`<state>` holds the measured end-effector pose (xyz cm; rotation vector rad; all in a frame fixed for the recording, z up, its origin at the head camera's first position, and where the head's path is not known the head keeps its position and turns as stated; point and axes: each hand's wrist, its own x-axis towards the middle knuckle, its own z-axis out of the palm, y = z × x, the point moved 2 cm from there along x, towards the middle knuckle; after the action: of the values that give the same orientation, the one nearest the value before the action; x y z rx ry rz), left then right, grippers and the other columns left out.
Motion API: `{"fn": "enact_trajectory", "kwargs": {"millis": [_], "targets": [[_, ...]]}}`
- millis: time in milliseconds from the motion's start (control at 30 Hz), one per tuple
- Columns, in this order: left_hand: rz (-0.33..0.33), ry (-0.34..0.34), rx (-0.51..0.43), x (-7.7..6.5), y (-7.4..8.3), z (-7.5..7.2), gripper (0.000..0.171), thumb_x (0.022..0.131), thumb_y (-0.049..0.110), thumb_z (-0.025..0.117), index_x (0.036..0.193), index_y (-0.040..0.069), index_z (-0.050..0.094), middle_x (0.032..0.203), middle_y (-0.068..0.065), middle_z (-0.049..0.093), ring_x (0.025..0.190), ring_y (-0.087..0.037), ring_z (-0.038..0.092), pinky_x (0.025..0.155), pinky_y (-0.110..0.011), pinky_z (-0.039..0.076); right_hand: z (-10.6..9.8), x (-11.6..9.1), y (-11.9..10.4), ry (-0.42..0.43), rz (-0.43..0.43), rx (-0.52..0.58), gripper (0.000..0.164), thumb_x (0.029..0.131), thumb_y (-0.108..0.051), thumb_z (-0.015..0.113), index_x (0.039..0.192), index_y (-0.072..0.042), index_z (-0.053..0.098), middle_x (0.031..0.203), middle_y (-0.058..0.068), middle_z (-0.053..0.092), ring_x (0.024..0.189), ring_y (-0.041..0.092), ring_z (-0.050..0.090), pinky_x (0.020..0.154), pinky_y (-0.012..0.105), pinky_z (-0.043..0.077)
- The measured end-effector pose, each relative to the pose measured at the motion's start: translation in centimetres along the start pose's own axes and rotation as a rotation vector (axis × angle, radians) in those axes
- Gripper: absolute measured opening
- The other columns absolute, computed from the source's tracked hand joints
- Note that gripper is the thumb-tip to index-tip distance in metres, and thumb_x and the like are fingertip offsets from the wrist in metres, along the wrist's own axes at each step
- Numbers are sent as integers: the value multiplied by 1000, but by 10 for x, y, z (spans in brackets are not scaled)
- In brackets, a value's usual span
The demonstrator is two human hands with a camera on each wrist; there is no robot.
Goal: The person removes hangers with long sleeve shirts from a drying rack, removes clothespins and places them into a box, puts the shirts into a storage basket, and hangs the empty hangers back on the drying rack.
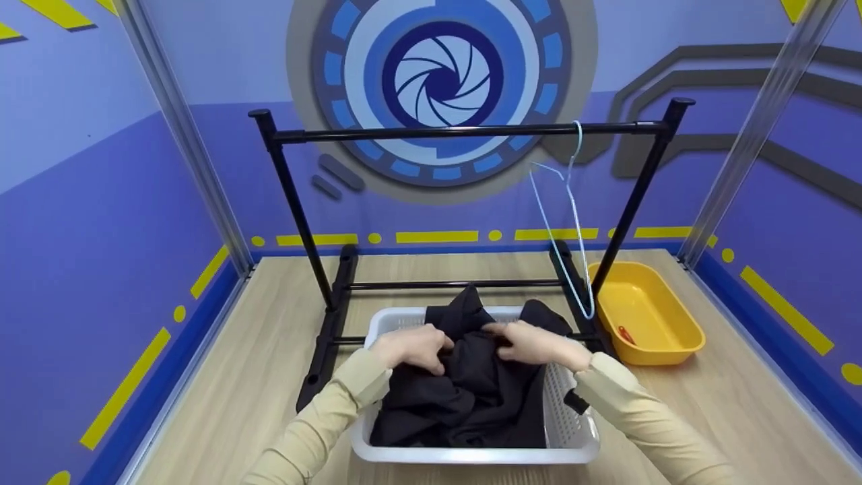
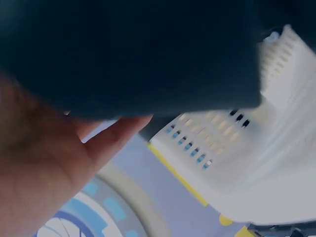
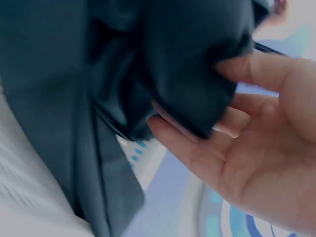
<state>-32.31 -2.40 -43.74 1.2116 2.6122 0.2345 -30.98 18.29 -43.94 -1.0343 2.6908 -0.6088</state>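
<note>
A crumpled black garment (image 1: 478, 364) fills much of a white plastic basket (image 1: 471, 456); its kind cannot be told from the folds. Over the basket's left half, my left hand (image 1: 416, 347) grips the cloth, its fingertips partly hidden by it. The left wrist view has the dark cloth (image 2: 148, 54) covering most of that hand's fingers (image 2: 116, 140). My right hand (image 1: 532, 341) holds another part, near the raised peak of fabric. In the right wrist view, thumb and fingers (image 3: 182, 148) pinch a fold of the garment (image 3: 197, 74).
Behind the basket stands a black metal rack (image 1: 438, 133). A light blue wire hanger (image 1: 572, 202) hangs near the right end of its top bar. At the right is a yellow basin (image 1: 646, 303) with a small red object (image 1: 625, 335) inside. Patterned walls enclose the wooden tabletop (image 1: 222, 404).
</note>
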Motion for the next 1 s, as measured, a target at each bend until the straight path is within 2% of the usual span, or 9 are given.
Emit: {"fn": "enact_trajectory", "kwargs": {"millis": [100, 167, 300, 433, 533, 600, 700, 1000], "targets": [[14, 39, -73, 0, 0, -10, 10, 66, 18, 66, 72, 16, 58, 58, 8, 46, 53, -9, 43, 48, -22, 34, -12, -3, 2, 9, -12, 57, 57, 77, 0, 57, 130, 7, 38, 110, 20, 56, 91, 29, 56, 76, 37, 43], [5, 93, -87, 1, 0, -15, 7, 69, 22, 63, 72, 17, 59, 59, 10, 46, 54, -8, 43, 50, -22, 34, -18, -5, 4, 30, -30, 75, 59, 75, 2, 57, 129, 10, 37, 109, 23, 56, 97, 34, 55, 79, 41, 43], [-46, 279, -8, 8, -4, -22, 15, 80, 31, 59, 74, 17, 61, 65, 8, 52, 59, -11, 49, 54, -27, 40, -25, -5, 11, 129, -32, 28, 53, 74, 3, 57, 124, 12, 41, 109, 27, 54, 96, 39, 54, 80, 45, 42], [-133, 494, 103, 18, -14, -24, 22, 86, 34, 59, 82, 12, 63, 75, 0, 59, 66, -19, 57, 56, -35, 45, -22, -5, 21, 214, 62, -73, 47, 79, -1, 61, 122, 10, 46, 112, 28, 50, 102, 42, 48, 84, 48, 37], [-209, 579, 127, 23, -23, -22, 27, 84, 35, 61, 89, 8, 62, 83, -6, 60, 72, -25, 59, 58, -39, 47, -18, -7, 29, 246, 162, -141, 48, 79, -5, 65, 122, 9, 46, 115, 30, 46, 105, 46, 43, 86, 52, 33], [-250, 589, 114, 27, -28, -21, 31, 83, 36, 63, 93, 6, 62, 87, -9, 60, 76, -28, 60, 60, -41, 47, -16, -9, 34, 267, 210, -174, 50, 79, -7, 67, 122, 8, 46, 115, 31, 45, 104, 49, 41, 86, 53, 33], [-297, 559, 99, 33, -34, -17, 38, 83, 40, 63, 99, 6, 61, 93, -11, 61, 81, -30, 59, 64, -42, 47, -15, -11, 40, 291, 255, -193, 53, 78, -8, 68, 123, 7, 44, 118, 33, 41, 105, 52, 39, 86, 55, 32], [-373, 459, 58, 47, -39, -5, 52, 84, 47, 58, 119, 8, 54, 114, -14, 53, 96, -31, 54, 74, -42, 45, -14, -13, 51, 296, 285, -213, 58, 81, -9, 68, 128, 8, 38, 121, 37, 35, 103, 54, 40, 85, 55, 33]]}}
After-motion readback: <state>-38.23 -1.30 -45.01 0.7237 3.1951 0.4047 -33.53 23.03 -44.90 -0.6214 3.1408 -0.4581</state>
